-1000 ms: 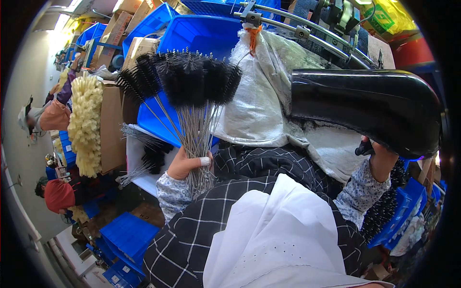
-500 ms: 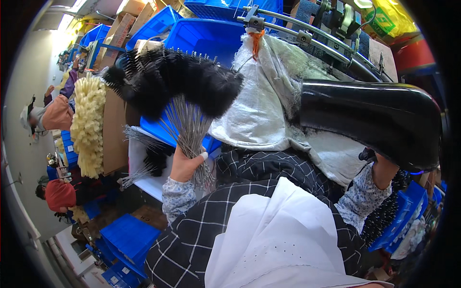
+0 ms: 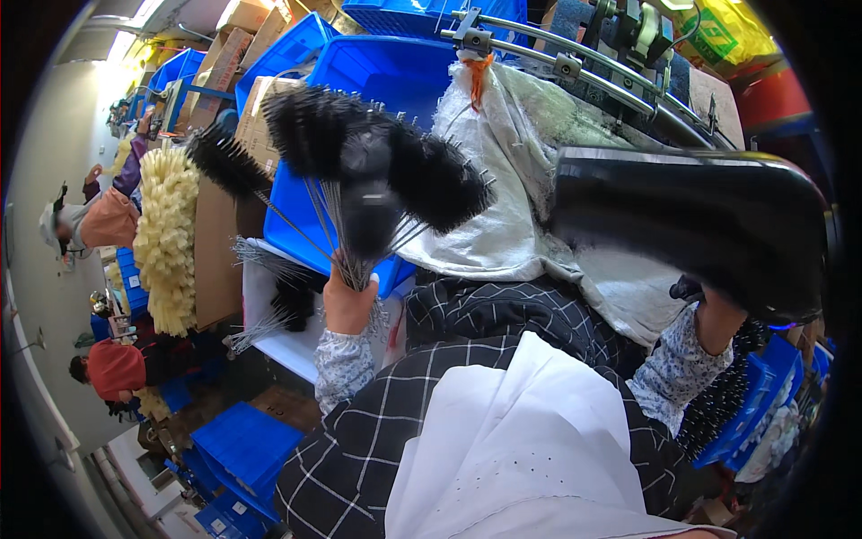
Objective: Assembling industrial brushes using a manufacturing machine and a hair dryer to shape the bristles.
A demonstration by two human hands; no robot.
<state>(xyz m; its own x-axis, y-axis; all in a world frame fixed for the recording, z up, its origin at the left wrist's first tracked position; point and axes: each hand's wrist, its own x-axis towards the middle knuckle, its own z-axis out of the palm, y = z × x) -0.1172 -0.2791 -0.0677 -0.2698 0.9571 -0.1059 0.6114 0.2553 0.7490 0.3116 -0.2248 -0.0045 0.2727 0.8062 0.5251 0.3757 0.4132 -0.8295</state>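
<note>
My left hand (image 3: 348,304) is closed round the twisted wire stems of a bundle of black bristle brushes (image 3: 431,180). Their bristle heads fan out above my fist, and one of them (image 3: 229,162) leans far out to the left. The middle heads are smeared by motion. At the right, my right hand (image 3: 721,316) is beneath a glossy black curved hood (image 3: 682,202). Something dark (image 3: 687,288) shows at its fingers; the hood hides most of that hand, so its grip is unclear.
Below the brushes stand a blue bin (image 3: 296,229) and a white tub (image 3: 278,346) with more wire brushes. A whitish woven sheet (image 3: 485,216) hangs under metal rails (image 3: 602,76). Pale bristle bundles (image 3: 166,242) stand left; two people (image 3: 117,368) work beyond.
The brush bundle has splayed apart, with heads swinging right and one separating to the left. My left hand has shifted slightly. The right hand stays beneath the hood, which has shifted slightly left.
</note>
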